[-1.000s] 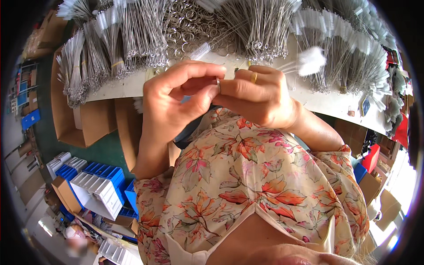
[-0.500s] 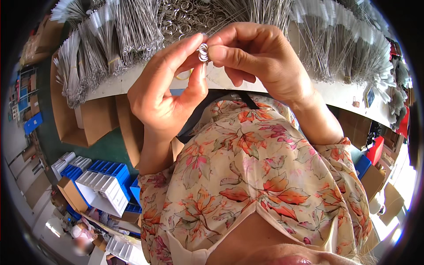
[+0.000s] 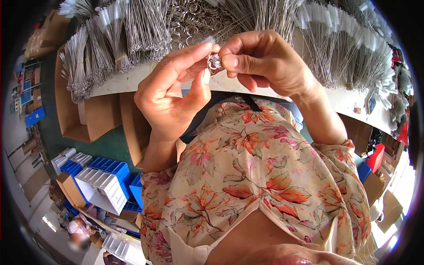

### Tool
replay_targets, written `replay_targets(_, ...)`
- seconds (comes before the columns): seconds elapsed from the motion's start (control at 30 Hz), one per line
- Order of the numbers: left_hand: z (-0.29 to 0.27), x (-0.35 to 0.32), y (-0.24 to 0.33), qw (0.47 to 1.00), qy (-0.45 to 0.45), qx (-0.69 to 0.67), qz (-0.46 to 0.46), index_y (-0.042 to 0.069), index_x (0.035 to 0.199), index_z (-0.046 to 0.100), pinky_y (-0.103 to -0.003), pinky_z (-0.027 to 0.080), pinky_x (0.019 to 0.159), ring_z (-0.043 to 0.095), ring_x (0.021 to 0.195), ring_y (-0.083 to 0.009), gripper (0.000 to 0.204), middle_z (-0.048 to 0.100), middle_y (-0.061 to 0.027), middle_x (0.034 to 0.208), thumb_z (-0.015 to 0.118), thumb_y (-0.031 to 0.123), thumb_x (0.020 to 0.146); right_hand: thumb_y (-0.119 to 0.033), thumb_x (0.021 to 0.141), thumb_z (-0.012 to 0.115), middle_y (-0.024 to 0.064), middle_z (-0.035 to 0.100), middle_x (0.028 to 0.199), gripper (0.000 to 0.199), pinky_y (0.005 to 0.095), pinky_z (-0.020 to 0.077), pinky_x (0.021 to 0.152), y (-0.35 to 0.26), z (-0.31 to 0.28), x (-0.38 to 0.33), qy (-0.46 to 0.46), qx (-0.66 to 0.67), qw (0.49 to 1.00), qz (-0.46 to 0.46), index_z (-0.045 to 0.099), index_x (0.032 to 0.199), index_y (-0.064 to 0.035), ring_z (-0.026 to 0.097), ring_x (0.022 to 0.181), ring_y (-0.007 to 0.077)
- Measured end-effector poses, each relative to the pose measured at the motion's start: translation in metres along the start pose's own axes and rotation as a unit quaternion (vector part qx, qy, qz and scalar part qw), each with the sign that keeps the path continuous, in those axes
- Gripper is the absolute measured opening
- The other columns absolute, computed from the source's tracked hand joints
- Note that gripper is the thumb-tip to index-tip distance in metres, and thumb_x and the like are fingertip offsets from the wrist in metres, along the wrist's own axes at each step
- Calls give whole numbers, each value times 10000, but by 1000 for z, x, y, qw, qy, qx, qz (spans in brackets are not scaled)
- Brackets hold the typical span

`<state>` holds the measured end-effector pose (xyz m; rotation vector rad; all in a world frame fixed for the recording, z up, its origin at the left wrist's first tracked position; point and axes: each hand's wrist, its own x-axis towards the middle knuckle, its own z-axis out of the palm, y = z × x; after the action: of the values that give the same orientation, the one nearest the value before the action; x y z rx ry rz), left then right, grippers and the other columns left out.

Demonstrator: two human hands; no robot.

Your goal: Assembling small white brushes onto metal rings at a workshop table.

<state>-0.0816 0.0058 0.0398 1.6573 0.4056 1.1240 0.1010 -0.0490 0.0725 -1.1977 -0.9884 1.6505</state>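
A small cluster of shiny metal rings (image 3: 214, 62) hangs between my two hands, just above the near edge of the table. My left hand (image 3: 173, 90) has its index finger above the cluster and its thumb below, with the rings between the tips. From the other side, the thumb and index finger of my right hand (image 3: 265, 62) pinch the same rings; the rest of its fingers are curled. How the rings link together is too small to make out. Behind the hands lies a pile of loose metal rings (image 3: 190, 26) on the table.
Bundles of thin wire brushes (image 3: 143, 31) with pale bristles stand left of the pile; more brush bundles (image 3: 329, 48) cover the right of the white table (image 3: 119, 85). Below left are an open cardboard box (image 3: 99, 123) and blue and white plastic bins (image 3: 104, 187). Another person (image 3: 79, 227) is far left.
Both hands and the rings have shifted slightly right and nearer in the view. The rings have turned and now show as a looser cluster; my left thumb sits lower from them.
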Motion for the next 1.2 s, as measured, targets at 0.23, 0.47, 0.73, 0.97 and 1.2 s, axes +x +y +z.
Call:
replay_targets(0.23, -1, 0, -2, 999, 13, 25, 14, -88, 1057, 578, -264, 531, 758, 631, 879, -189, 307, 616, -176, 1013, 581, -139, 754, -184, 850, 622, 5, 617, 724, 156, 188, 404, 477, 11, 9, 2, 56, -93, 986, -125, 654, 868, -32, 551, 602, 49)
replay_targets(0.47, -4, 1, -3, 999, -1, 46, 10, -72, 1036, 600, -253, 532, 743, 636, 844, -173, 295, 621, -161, 1003, 597, -126, 746, -194, 845, 629, -5, 629, 728, 164, 197, 421, 488, 11, 7, 4, 56, -69, 991, -99, 654, 881, -36, 548, 596, 48)
replay_targets(0.73, -6, -3, -8, 999, -18, 32, 6, -88, 1039, 589, -244, 527, 741, 634, 846, -179, 286, 617, -173, 1005, 592, -119, 754, -172, 822, 652, 2, 616, 701, 152, 185, 395, 466, 1, 0, 6, 2, -130, 988, -87, 652, 869, -27, 521, 547, 46)
replay_targets(0.97, -7, 0, -3, 999, -14, 29, 11, -108, 1053, 569, -267, 537, 745, 631, 857, -193, 279, 617, -187, 990, 571, -118, 774, -163, 822, 649, 18, 618, 709, 149, 170, 367, 415, 0, -8, 8, -60, -113, 991, -34, 643, 871, -22, 519, 518, 43)
replay_targets(1.2, -13, 1, -6, 990, -24, -103, -94, -104, 1076, 563, -251, 519, 748, 619, 852, -160, 268, 624, -174, 967, 554, -92, 809, -152, 864, 602, 20, 622, 743, 140, 164, 371, 433, 20, 9, 4, -9, -1, 996, -84, 624, 919, -25, 504, 538, 32)
